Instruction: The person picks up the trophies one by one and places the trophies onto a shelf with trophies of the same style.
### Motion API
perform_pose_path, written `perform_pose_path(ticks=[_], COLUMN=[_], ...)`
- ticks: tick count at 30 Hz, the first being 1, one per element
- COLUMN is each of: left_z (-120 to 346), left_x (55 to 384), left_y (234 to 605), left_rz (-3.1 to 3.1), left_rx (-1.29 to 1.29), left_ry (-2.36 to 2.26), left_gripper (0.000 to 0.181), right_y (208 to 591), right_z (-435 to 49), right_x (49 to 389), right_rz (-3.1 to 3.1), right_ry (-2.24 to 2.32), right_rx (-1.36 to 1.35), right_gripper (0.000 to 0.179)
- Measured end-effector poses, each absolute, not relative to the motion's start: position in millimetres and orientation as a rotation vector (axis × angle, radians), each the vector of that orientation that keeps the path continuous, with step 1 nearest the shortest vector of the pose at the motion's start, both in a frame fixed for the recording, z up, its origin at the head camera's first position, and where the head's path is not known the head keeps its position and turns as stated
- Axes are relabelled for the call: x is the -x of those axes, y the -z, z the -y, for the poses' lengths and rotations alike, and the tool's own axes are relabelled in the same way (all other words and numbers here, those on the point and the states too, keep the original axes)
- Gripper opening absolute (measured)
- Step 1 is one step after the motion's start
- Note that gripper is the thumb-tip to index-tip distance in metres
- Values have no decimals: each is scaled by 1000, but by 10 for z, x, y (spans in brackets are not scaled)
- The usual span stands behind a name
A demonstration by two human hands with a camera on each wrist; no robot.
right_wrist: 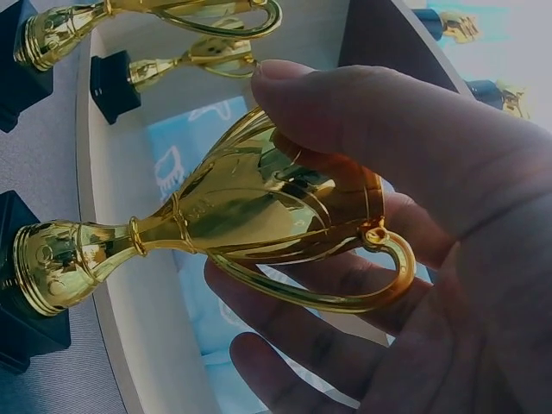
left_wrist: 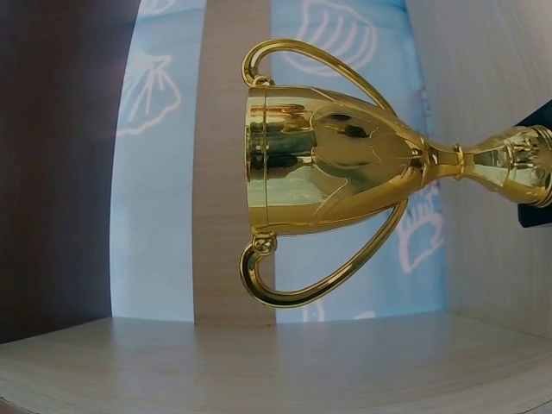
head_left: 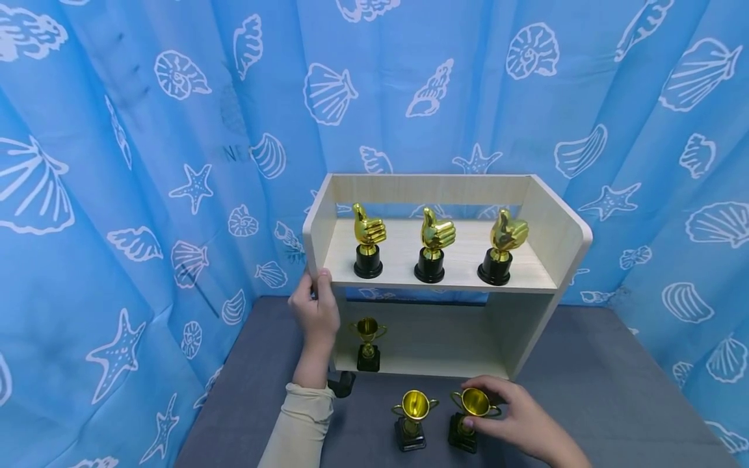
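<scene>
My left hand [head_left: 316, 314] grips the left side panel of a pale wooden two-tier shelf [head_left: 433, 339], thumb at the front edge. With thumb and fingers around its bowl, my right hand [head_left: 523, 419] holds a gold trophy cup [right_wrist: 267, 203] with a black base, in front of the shelf's right half. To its left, a second gold trophy cup [head_left: 416, 406] stands on the grey cloth. Another trophy cup [left_wrist: 345, 159] is on the lower tier at the left, near my left hand. In the right wrist view, some fingers are partly hidden behind the held cup.
Three gold thumbs-up trophies [head_left: 432, 247] stand in a row on the upper tier. Grey cloth [head_left: 585, 377] covers the table. A blue shell-patterned curtain [head_left: 409, 84] hangs behind and at both sides. Some small black object [head_left: 342, 384] shows beside my left wrist.
</scene>
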State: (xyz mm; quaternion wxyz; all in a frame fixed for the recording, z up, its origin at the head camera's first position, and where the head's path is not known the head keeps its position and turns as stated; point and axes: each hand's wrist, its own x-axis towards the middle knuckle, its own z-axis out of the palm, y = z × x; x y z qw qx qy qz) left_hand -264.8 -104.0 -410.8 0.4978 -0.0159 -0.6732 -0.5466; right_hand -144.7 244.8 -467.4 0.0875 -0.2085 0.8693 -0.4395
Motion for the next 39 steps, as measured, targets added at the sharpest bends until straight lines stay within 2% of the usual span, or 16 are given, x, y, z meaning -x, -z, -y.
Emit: perform_pose_path(ticks=[11,30,39], left_z=[1045,1041,1040], left_x=[2634,2647,2650], left_y=[4089,4110,4108], left_rz=[1640,1637,1635], left_rx=[32,28,18], left_ry=[1321,1328,1315], left_gripper=[35,31,31], right_y=[4632,4611,4579], right_z=[-2454,-2442,-2432], right_x=[1455,1469,1489], right_rz=[-2610,-2666,-2647], right_ry=[1296,1312,1308], right_rx=[619,608,578], right_gripper=[40,40,45])
